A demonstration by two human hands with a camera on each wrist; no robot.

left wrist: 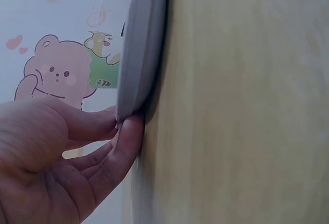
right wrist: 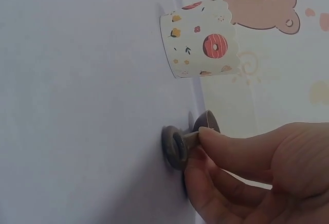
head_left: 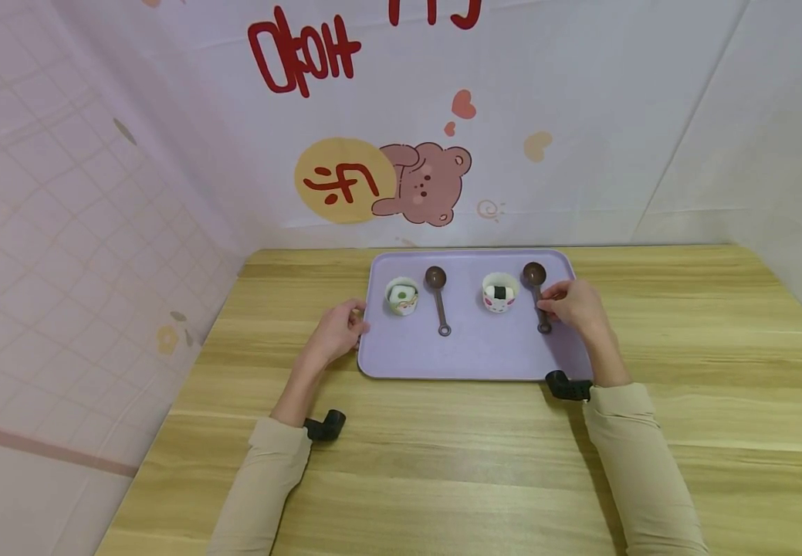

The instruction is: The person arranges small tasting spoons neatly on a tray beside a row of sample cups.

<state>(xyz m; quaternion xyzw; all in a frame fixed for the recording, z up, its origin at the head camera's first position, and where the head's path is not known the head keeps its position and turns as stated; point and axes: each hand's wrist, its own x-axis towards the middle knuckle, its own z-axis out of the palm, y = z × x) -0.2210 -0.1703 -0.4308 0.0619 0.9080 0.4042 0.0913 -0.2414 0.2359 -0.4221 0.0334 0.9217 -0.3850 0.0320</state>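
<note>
A lavender tray (head_left: pixel 456 361) lies on the wooden table. My left hand (head_left: pixel 334 330) pinches its left rim, the thumb on top and fingers under the edge in the left wrist view. With thumb and fingers, my right hand (head_left: pixel 576 307) pinches the handle of the right brown scoop (head_left: pixel 534 273), whose ring end (right wrist: pixel 175 149) sits close to the tray surface. Left of that scoop stands a patterned paper cup (head_left: pixel 498 304) holding a white piece with a black band. Farther left are another brown scoop (head_left: pixel 441 309) and a paper cup (head_left: pixel 402 306) with a white, green-dotted piece.
The wooden table (head_left: pixel 442 463) extends around the tray. A white printed cloth wall (head_left: pixel 581 93) with a cartoon bear (head_left: pixel 428 189) rises behind it, and a grid-patterned wall (head_left: pixel 60 193) stands on the left. Each wrist bears a black camera mount (head_left: pixel 567 385).
</note>
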